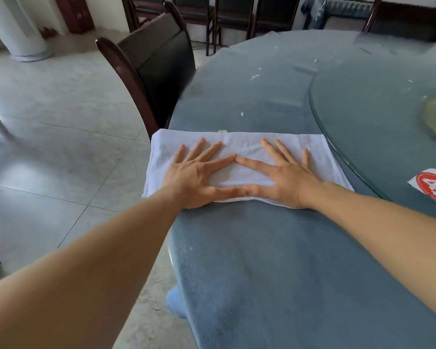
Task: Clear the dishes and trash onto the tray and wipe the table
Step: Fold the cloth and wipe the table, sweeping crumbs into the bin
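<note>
A folded white cloth (242, 147) lies flat near the left edge of the round table (275, 260), which is covered in a blue-grey tablecloth. My left hand (199, 172) and my right hand (282, 175) both press down on the cloth with fingers spread straight, index fingertips and thumbs touching each other. Small white and yellowish crumbs (254, 76) are scattered on the tablecloth beyond the cloth. No tray or dishes are in view.
A glass turntable (363, 104) covers the table's right side, with a red-and-white sticker (433, 187) under its rim. A dark wooden chair (151, 64) stands at the table's left edge. More chairs line the back wall. Tiled floor lies to the left.
</note>
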A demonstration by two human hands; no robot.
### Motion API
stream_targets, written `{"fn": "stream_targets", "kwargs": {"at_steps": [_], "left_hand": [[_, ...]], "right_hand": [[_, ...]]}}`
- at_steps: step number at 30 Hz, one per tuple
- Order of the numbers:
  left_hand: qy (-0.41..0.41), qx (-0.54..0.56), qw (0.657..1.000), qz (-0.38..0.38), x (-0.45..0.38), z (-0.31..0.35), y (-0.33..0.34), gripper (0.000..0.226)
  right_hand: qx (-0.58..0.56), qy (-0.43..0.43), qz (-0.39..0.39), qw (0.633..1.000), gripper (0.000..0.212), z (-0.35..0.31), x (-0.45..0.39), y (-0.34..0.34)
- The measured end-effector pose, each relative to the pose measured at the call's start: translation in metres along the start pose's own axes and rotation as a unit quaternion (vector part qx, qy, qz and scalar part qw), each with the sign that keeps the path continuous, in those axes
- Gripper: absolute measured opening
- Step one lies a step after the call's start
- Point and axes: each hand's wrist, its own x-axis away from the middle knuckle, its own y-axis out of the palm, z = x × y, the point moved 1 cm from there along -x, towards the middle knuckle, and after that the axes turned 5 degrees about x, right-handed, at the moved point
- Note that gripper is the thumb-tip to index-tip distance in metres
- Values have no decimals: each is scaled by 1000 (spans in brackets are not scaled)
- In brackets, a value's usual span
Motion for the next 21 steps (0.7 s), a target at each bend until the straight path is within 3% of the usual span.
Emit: {"fn": "stream_targets", "kwargs": {"at_steps": [21], "left_hand": [[94,-37,993,-58,-239,-93,-54,101]], "right_hand": [[-33,120,27,992,77,46,-198,-32]]}}
